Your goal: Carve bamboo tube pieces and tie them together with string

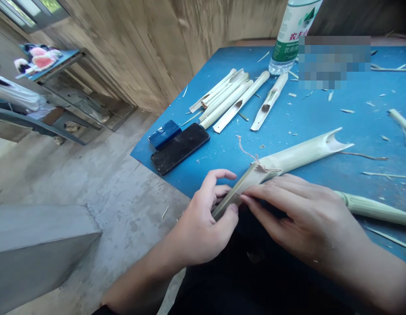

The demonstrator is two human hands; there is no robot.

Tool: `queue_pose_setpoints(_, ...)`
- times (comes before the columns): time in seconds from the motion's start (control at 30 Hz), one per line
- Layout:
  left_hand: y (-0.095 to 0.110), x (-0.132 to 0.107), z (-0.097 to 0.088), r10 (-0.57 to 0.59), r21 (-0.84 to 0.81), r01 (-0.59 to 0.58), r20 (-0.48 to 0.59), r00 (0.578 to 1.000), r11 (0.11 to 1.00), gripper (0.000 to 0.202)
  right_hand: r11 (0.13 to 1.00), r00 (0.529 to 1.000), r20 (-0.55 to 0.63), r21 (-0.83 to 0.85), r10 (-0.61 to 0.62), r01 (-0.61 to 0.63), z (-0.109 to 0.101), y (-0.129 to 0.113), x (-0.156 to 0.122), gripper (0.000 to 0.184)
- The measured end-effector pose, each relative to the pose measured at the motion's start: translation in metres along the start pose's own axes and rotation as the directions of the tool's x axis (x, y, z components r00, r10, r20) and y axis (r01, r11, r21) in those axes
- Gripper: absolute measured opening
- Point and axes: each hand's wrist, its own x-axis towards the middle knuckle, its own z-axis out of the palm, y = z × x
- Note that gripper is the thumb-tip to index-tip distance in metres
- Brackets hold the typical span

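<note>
A pale green bamboo tube slants across the table's near edge, its lower end cut open into a trough and its far end notched. My left hand is closed around the trough end, thumb on one side and fingers behind. A thin reddish-brown string lies over the tube where the cut begins, one end sticking up loose. My right hand is bent over the tube's near side, thumb and forefinger pinched together at the trough. Whatever is between those fingertips is too small to make out.
Several cut bamboo pieces lie farther back on the blue table. Nearby are a black phone, a blue box and a water bottle. Another bamboo stalk lies at right, among scattered slivers.
</note>
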Motion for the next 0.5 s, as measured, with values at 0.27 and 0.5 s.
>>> queue_pose_setpoints(0.27, 0.0002, -0.0039, -0.0016, -0.041, -0.021, 0.041, 0.023, 0.999, 0.999, 0.043, 0.999, 0.999, -0.007, 0.005, 0.053, -0.053, -0.0009, -0.0039, 0.0021, 0.017)
queue_pose_setpoints(0.5, 0.0005, -0.0023, -0.0057, -0.036, -0.093, 0.039, 0.036, 0.999, 0.995, 0.035, 0.997, 0.998, 0.014, 0.044, 0.065, -0.066, -0.0022, -0.0060, 0.0023, 0.021)
